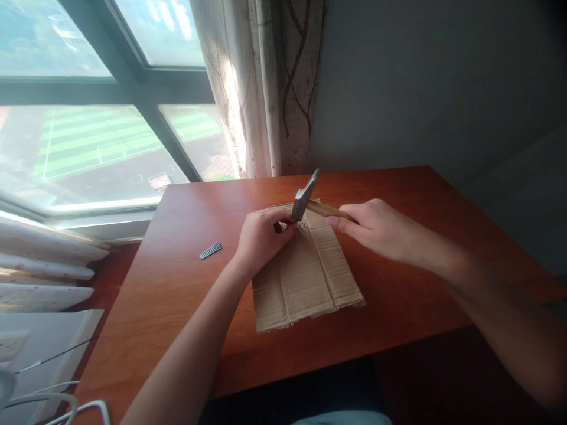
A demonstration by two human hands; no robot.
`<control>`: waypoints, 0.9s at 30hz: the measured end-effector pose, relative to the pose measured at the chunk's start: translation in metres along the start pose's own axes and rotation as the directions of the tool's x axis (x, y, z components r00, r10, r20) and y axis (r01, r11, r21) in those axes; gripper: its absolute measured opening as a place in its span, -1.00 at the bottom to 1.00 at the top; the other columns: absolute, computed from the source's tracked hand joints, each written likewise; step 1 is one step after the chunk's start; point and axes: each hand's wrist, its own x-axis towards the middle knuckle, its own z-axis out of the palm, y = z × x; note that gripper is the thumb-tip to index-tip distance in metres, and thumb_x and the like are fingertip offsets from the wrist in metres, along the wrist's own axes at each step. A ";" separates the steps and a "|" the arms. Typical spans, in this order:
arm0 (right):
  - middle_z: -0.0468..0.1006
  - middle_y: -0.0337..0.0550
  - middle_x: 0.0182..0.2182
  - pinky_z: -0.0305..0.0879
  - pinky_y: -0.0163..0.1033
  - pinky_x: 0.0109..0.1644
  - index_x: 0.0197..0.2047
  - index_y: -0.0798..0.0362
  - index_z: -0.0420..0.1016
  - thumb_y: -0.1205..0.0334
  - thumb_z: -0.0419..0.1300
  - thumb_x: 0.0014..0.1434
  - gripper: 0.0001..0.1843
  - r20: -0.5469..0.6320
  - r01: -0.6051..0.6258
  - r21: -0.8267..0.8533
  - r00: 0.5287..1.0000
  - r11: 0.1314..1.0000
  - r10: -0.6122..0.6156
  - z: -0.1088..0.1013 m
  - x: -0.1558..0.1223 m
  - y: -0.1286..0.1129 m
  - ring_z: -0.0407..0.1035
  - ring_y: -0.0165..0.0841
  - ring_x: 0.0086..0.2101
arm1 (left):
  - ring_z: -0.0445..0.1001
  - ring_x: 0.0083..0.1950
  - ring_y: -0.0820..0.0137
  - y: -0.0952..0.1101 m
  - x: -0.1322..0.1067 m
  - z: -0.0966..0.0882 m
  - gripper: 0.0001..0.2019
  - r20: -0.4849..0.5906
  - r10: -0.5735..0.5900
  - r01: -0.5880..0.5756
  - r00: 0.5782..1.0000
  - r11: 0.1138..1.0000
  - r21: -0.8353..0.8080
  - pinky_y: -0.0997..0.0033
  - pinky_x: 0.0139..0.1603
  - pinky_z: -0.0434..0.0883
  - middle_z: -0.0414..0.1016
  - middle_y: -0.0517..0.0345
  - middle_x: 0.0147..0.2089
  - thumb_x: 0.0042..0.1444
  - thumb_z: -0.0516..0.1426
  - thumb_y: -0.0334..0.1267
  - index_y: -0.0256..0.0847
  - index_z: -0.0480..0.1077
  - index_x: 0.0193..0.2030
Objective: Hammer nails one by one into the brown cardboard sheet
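Brown cardboard [305,277] is lying on the reddish table [398,307], and the right hand [367,221] is gripping the hammer [328,210] by its wooden handle, fingers wrapping round it. The hammer's metal head is hanging just beside the left hand [264,233], which is resting at the cardboard's far part, thumb and forefinger sitting close together; whether they are pinching anything, I am unable to tell. Slim nails [210,251] are lying left of the cardboard

Daylight from the window [126,82] at left, which overlooks a striped green pitch [97,136], brightens the patterned curtain [261,88] beside it, while the grey wall [407,88] behind the reddish-brown table [166,289] lies in dim shadow.
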 end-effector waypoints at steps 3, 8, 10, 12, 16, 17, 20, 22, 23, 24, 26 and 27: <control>0.23 -0.30 -0.67 -0.11 -0.22 -0.51 -0.60 0.02 0.20 -0.15 0.13 0.31 -0.43 0.009 -0.003 -0.001 1.000 1.000 0.003 -0.002 -0.001 0.001 0.09 -0.45 -0.62 | 0.51 -0.40 0.43 0.002 0.000 -0.002 -0.90 0.021 0.013 -0.013 1.000 1.000 0.007 0.47 -0.37 0.38 0.62 0.21 -0.38 0.09 0.20 -0.37 -0.16 0.57 -0.31; 0.23 -0.31 -0.66 -0.11 -0.22 -0.50 -0.58 0.02 0.18 -0.20 0.14 0.29 -0.42 0.004 -0.038 -0.002 0.999 0.999 0.038 -0.004 -0.002 0.004 0.09 -0.46 -0.61 | 0.50 -0.37 0.39 0.004 -0.002 -0.008 -0.94 0.071 0.014 -0.021 0.997 0.994 0.107 0.39 -0.31 0.37 0.63 0.20 -0.31 0.12 0.23 -0.32 -0.13 0.55 -0.26; 0.23 -0.32 -0.66 -0.11 -0.22 -0.50 -0.57 0.03 0.16 -0.23 0.12 0.30 -0.41 0.001 -0.030 -0.003 1.000 1.000 0.030 -0.005 -0.003 0.005 0.08 -0.46 -0.61 | 0.54 -0.23 0.30 0.003 -0.003 -0.010 -0.89 0.068 0.028 -0.041 0.997 0.981 0.191 0.32 -0.20 0.40 0.64 0.15 -0.20 0.10 0.27 -0.29 -0.12 0.54 -0.20; 0.22 -0.31 -0.65 -0.10 -0.22 -0.49 -0.56 0.03 0.15 -0.25 0.08 0.31 -0.40 -0.003 -0.021 -0.014 1.000 1.000 0.021 -0.006 -0.003 0.005 0.07 -0.47 -0.60 | 0.53 -0.08 0.20 0.002 -0.004 -0.012 -0.82 0.077 0.063 -0.081 0.995 0.961 0.263 0.22 -0.07 0.41 0.62 0.10 -0.10 0.09 0.30 -0.24 -0.12 0.54 -0.14; 0.25 -0.30 -0.61 -0.07 -0.23 -0.47 -0.53 0.03 0.17 -0.23 0.03 0.34 -0.42 0.035 -0.044 -0.053 0.998 0.998 0.046 -0.005 -0.003 0.005 0.11 -0.46 -0.57 | 0.51 -0.03 0.17 0.001 -0.005 -0.014 -0.83 0.124 0.072 -0.110 0.990 0.937 0.332 0.15 -0.01 0.41 0.59 0.08 -0.07 0.13 0.30 -0.19 -0.11 0.54 -0.15; 0.25 -0.30 -0.60 -0.06 -0.23 -0.46 -0.52 0.03 0.18 -0.22 0.03 0.35 -0.43 0.051 -0.054 -0.063 0.997 0.997 0.058 -0.004 -0.002 0.005 0.12 -0.46 -0.56 | 0.51 -0.04 0.18 0.001 -0.005 -0.014 -0.85 0.130 0.067 -0.108 0.989 0.937 0.333 0.15 -0.01 0.41 0.58 0.08 -0.07 0.13 0.30 -0.18 -0.11 0.54 -0.16; 0.26 -0.29 -0.59 -0.03 -0.24 -0.43 -0.52 0.03 0.20 -0.18 0.02 0.36 -0.46 0.086 -0.061 -0.073 0.994 0.995 0.067 0.000 0.000 0.004 0.15 -0.44 -0.54 | 0.51 -0.07 0.20 -0.001 -0.005 -0.012 -0.85 0.136 0.075 -0.115 0.988 0.941 0.318 0.15 -0.02 0.43 0.56 0.09 -0.08 0.13 0.30 -0.19 -0.12 0.54 -0.17; 0.27 -0.29 -0.59 -0.03 -0.23 -0.43 -0.52 0.02 0.21 -0.17 0.02 0.37 -0.46 0.092 -0.055 -0.064 0.994 0.996 0.061 0.002 0.001 0.003 0.15 -0.44 -0.53 | 0.51 -0.07 0.21 -0.003 -0.005 -0.012 -0.85 0.133 0.079 -0.118 0.988 0.944 0.308 0.15 -0.02 0.44 0.56 0.09 -0.09 0.12 0.31 -0.20 -0.13 0.53 -0.17; 0.28 -0.29 -0.59 -0.03 -0.23 -0.43 -0.52 0.02 0.21 -0.17 0.02 0.36 -0.46 0.087 -0.056 -0.059 0.994 0.997 0.061 0.002 0.001 0.002 0.15 -0.44 -0.54 | 0.51 -0.06 0.20 -0.003 -0.005 -0.011 -0.85 0.131 0.080 -0.116 0.988 0.946 0.304 0.15 -0.02 0.44 0.55 0.09 -0.09 0.12 0.31 -0.20 -0.13 0.54 -0.17; 0.28 -0.29 -0.60 -0.04 -0.23 -0.43 -0.53 0.02 0.20 -0.17 0.02 0.36 -0.46 0.078 -0.062 -0.058 0.995 0.996 0.066 0.003 0.001 0.001 0.15 -0.44 -0.54 | 0.51 -0.06 0.21 -0.004 -0.005 -0.011 -0.85 0.128 0.080 -0.116 0.989 0.947 0.300 0.15 -0.02 0.44 0.55 0.09 -0.09 0.12 0.31 -0.20 -0.12 0.54 -0.17; 0.29 -0.28 -0.60 -0.05 -0.22 -0.43 -0.52 0.02 0.22 -0.17 0.02 0.36 -0.46 0.069 -0.072 -0.062 0.995 0.995 0.077 0.004 0.001 0.001 0.16 -0.44 -0.55 | 0.51 -0.06 0.21 -0.005 -0.004 -0.011 -0.85 0.125 0.082 -0.116 0.989 0.950 0.290 0.15 -0.01 0.44 0.55 0.09 -0.10 0.11 0.32 -0.21 -0.12 0.54 -0.17; 0.31 -0.28 -0.59 -0.04 -0.23 -0.43 -0.51 0.02 0.24 -0.17 0.02 0.36 -0.47 0.077 -0.074 -0.063 0.994 0.995 0.078 0.005 0.001 0.001 0.17 -0.43 -0.54 | 0.51 -0.07 0.21 -0.005 -0.004 -0.011 -0.85 0.125 0.085 -0.118 0.989 0.952 0.284 0.16 -0.02 0.45 0.55 0.09 -0.10 0.11 0.32 -0.21 -0.12 0.54 -0.17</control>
